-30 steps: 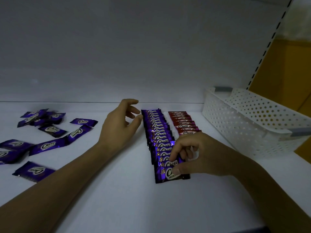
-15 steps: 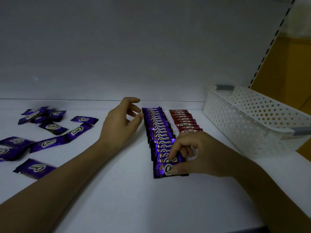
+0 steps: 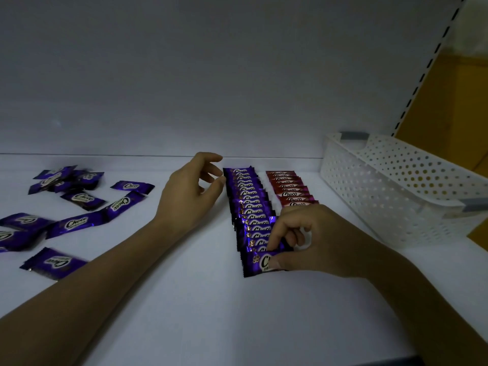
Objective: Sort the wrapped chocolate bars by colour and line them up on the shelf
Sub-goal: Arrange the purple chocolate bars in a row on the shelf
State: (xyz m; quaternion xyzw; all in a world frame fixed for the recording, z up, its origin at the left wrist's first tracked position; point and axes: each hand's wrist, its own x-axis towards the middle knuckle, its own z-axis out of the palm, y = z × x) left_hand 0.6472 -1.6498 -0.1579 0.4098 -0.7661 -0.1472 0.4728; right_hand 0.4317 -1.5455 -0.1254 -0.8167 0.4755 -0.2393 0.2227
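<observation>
Right hand [image 3: 314,239] pinches the front purple bar [image 3: 257,262], nearest in the purple row [image 3: 247,207] beside the red row [image 3: 287,188] on the shelf [image 3: 184,299]. Left hand [image 3: 190,196] is loosely curled and empty, just beside the row's far end. Bars judged light, with slick wrappers; pinch the body, not the crimped ends.

Dim, bluish, underexposed light; soft shadows, slight blur at left, wide-angle bending at edges.

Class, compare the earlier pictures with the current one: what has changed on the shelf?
Hardly anything. The right hand still pinches the front purple bar, perhaps tucking it slightly back against the purple row. The left hand, the red row, loose purple bars and basket stayed put.
</observation>
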